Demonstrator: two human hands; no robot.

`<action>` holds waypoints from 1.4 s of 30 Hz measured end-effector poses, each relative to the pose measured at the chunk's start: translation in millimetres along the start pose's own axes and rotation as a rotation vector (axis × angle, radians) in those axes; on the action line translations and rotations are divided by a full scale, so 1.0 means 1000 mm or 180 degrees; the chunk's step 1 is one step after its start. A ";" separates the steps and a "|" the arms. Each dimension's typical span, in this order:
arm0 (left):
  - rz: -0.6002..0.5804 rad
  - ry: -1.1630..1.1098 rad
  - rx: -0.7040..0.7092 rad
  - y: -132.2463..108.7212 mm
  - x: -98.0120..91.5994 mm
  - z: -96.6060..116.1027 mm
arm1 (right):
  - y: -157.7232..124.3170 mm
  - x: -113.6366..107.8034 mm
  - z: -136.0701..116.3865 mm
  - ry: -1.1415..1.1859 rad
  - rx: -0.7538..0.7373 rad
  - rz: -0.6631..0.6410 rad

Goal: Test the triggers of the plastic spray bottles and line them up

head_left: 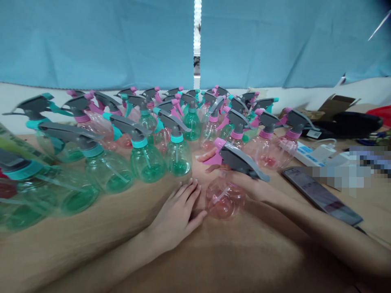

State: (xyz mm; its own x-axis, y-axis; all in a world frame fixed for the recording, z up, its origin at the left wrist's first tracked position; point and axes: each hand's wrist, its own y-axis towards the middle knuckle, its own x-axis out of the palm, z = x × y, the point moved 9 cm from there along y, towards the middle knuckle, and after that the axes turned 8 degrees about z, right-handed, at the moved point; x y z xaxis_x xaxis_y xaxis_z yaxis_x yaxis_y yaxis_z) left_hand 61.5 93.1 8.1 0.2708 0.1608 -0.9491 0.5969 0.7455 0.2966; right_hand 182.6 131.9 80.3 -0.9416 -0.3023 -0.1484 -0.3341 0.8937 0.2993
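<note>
A clear pink spray bottle [225, 200] with a grey and pink trigger head stands in front of me on the table. My right hand [241, 181] closes round its neck from the right, just under the head; some fingers stick out past the pink trigger on the left, and the rest of the grip is partly hidden. To the left of this bottle, my left hand [180, 209] lies flat on the tabletop, fingers stretched and nothing in it. Its fingertips are near a green spray bottle [179, 158] with a turquoise collar.
Several green and pink spray bottles crowd the back and left, including a tilted-looking green one [108, 171]. At right lie a phone [322, 195], a white power strip [308, 154] and an open cardboard box [337, 108]. A blue cloth [97, 40] hangs behind.
</note>
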 end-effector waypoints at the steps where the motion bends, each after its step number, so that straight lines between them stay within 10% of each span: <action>1: -0.0002 -0.0001 0.0001 0.000 0.000 0.000 | 0.000 0.001 0.000 0.0006 -0.0004 -0.0018; 12: 0.0033 -0.0098 -0.0021 0.000 -0.003 0.000 | 0.000 -0.003 0.015 -0.0070 0.0136 -0.0034; 32: -0.0062 -0.0030 -0.0022 0.001 -0.003 0.002 | -0.001 -0.011 -0.056 -0.1000 -0.0682 0.0746; 42: 0.0034 -0.0089 0.0001 0.001 -0.004 0.001 | -0.001 -0.011 -0.044 -0.0774 -0.0524 0.0667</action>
State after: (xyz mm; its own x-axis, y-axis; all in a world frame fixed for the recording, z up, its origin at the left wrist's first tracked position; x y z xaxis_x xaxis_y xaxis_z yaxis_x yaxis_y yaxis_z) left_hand 61.6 92.3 11.7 0.2983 0.1506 -0.9425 0.5941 0.7436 0.3068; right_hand 191.9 120.0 123.0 -0.9595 -0.0127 -0.2815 -0.1557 0.8566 0.4919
